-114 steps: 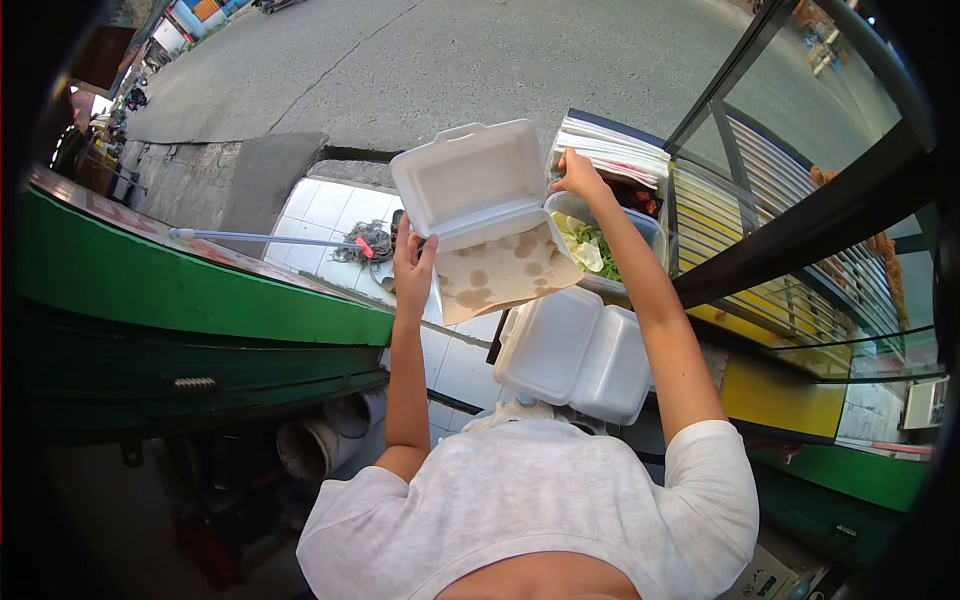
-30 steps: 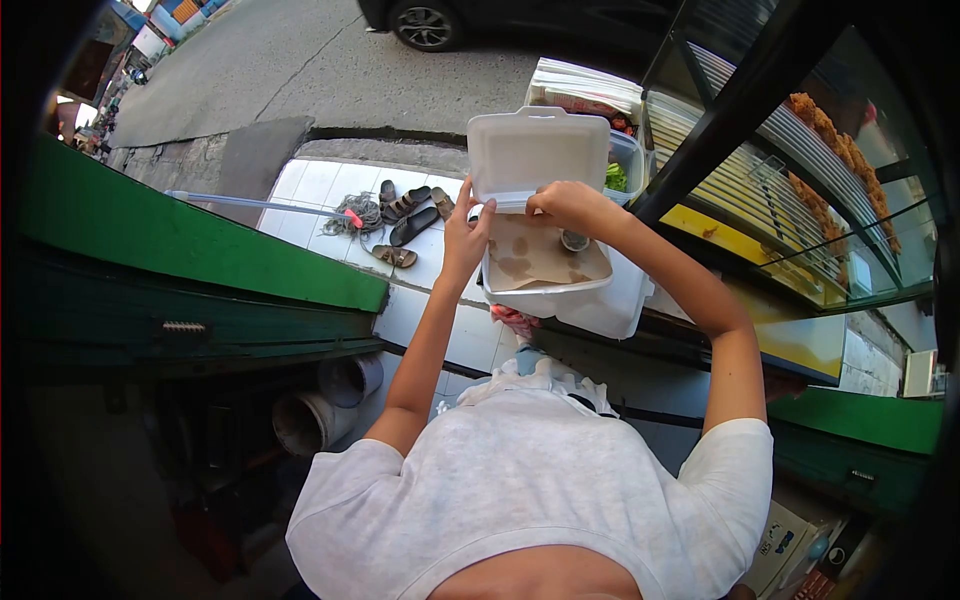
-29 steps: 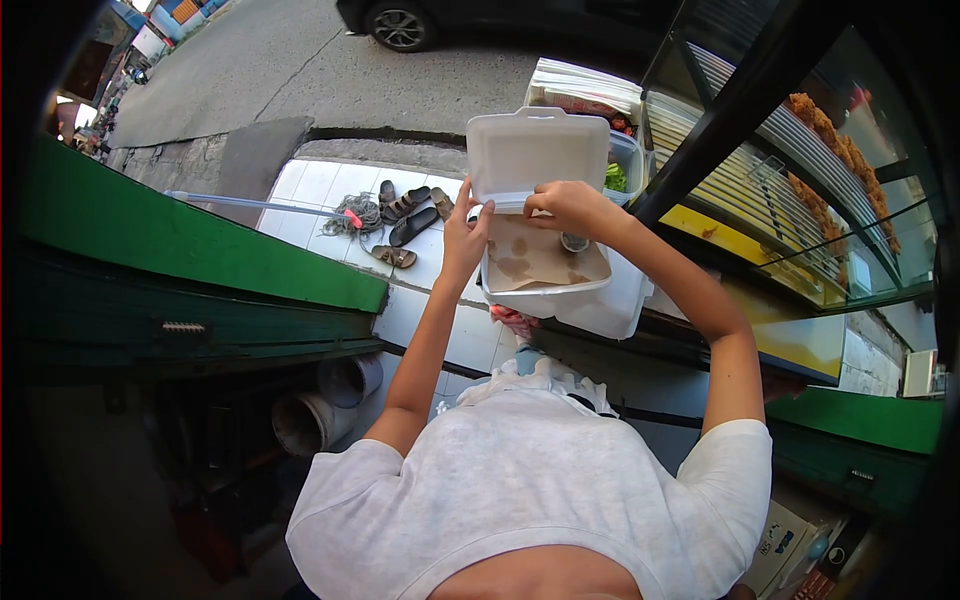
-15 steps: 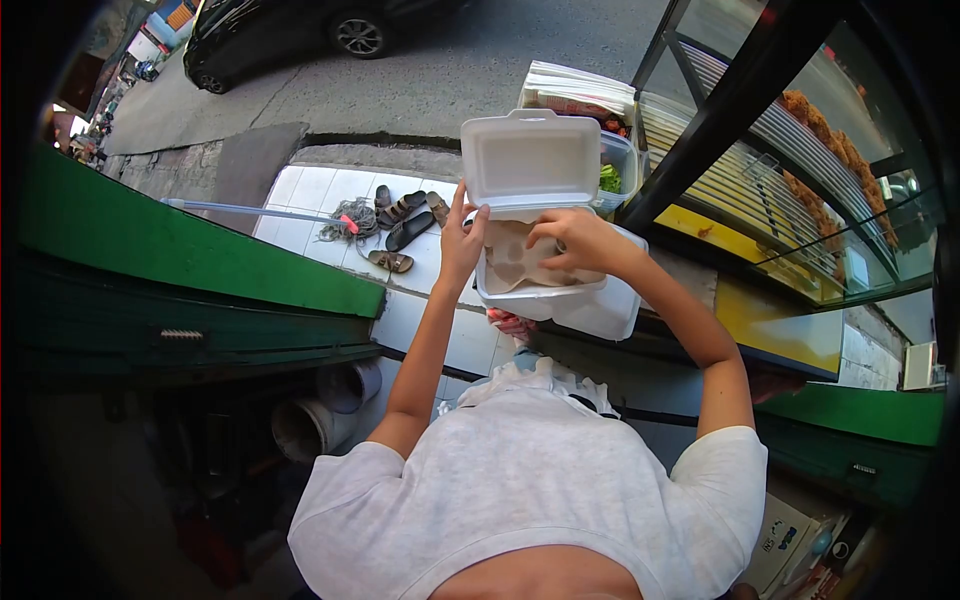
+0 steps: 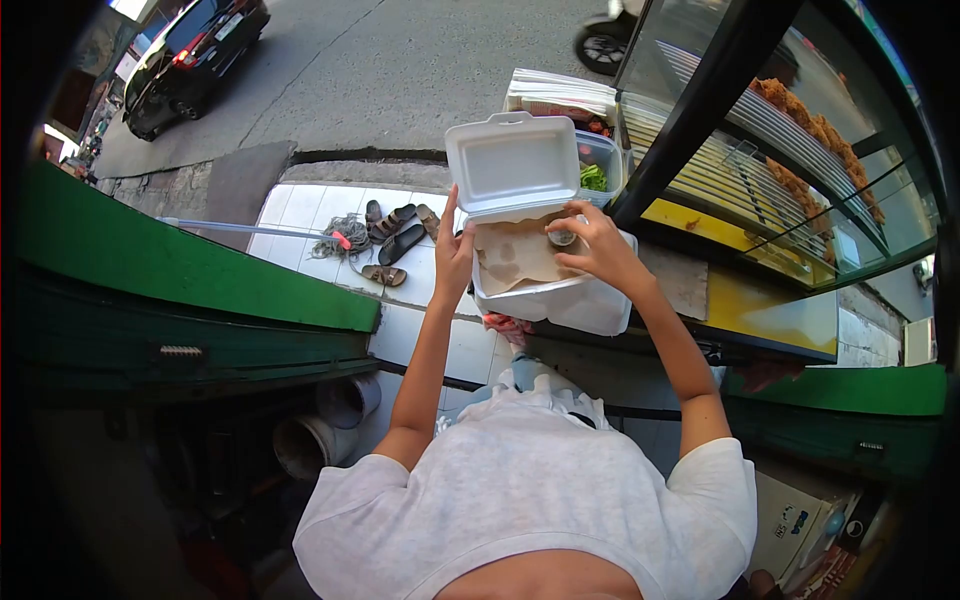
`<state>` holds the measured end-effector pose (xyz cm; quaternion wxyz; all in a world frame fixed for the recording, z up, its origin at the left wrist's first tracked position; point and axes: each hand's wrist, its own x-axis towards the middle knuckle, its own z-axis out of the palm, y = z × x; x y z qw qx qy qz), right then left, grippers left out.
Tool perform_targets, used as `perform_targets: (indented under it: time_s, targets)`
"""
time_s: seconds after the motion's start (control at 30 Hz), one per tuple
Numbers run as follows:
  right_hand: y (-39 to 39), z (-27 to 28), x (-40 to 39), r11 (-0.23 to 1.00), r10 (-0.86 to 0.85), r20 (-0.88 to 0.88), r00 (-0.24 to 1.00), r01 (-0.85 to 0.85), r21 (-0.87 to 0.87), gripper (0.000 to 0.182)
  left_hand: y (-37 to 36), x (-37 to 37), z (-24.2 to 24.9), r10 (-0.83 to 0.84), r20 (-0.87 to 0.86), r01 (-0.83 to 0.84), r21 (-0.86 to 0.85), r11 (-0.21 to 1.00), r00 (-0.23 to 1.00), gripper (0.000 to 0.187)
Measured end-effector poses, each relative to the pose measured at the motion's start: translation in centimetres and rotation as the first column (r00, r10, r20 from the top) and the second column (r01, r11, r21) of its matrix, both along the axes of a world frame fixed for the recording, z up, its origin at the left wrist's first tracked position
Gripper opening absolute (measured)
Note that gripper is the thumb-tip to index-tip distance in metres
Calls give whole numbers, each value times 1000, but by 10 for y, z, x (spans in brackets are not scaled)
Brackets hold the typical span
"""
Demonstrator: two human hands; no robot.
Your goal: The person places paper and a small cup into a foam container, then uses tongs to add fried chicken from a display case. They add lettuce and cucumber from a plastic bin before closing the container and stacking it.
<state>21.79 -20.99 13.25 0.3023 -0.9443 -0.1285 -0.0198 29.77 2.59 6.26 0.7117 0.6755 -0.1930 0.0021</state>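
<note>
A white foam takeaway box (image 5: 512, 166) lies open before me, its lid raised at the back. Brown paper (image 5: 515, 250) with darker stains lines its base. At the box's left side, my left hand (image 5: 455, 262) grips the edge, thumb towards the inside and a finger pointing up beside the lid. My right hand (image 5: 608, 255) is over the right part of the box, with thumb and fingers around a small round cup (image 5: 562, 238) on the paper. The cup's contents are too small to make out.
Beyond the box stand a clear tub (image 5: 603, 150) with green leaves and a stack of white paper (image 5: 562, 90). A glass case (image 5: 740, 160) with fried food is at right. Sandals (image 5: 402, 243) and a mop (image 5: 342, 237) lie on the tiles. A car (image 5: 185, 65) is on the road.
My right hand has shifted right within the box and its fingers have opened out somewhat, so the small cup now shows. My left hand stays at the edge. The car has moved left.
</note>
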Motion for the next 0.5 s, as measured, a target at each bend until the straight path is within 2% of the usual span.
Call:
perform_targets:
  time_s: [0.07, 0.1, 0.17, 0.23, 0.3, 0.37, 0.43, 0.5]
  targets:
    - [6, 3, -16, 989, -134, 112, 985, 127, 70, 44, 4, -9, 12, 18, -10, -18, -33, 999, 1000, 58]
    - [10, 8, -25, 987, -151, 121, 981, 144, 68, 44, 5, -13, 13, 32, 27, -32, -7, 999, 999, 58]
    - [15, 16, -47, 922, -323, 64, 944, 299, 244, 44, 9, -29, 27, 21, 4, -21, -32, 999, 1000, 58]
    - [14, 15, -69, 897, -369, 86, 925, 331, 292, 47, 11, -47, 37, -33, -87, 25, -87, 996, 996, 59]
    - [17, 22, -97, 751, -449, -46, 892, 405, 521, 51, 10, -67, 49, -105, -84, 100, -62, 993, 991, 62]
    - [16, 19, -127, 539, -480, -234, 846, 494, 682, 53, 4, -86, 53, -223, -144, 214, -75, 974, 964, 60]
    - [10, 10, -158, 311, -440, -278, 854, 435, 845, 48, -10, -108, 56, -304, -149, 297, -72, 952, 941, 60]
    - [4, 8, -192, 289, -560, -241, 792, 460, 840, 46, -28, -129, 56, -358, -167, 357, -42, 933, 919, 61]
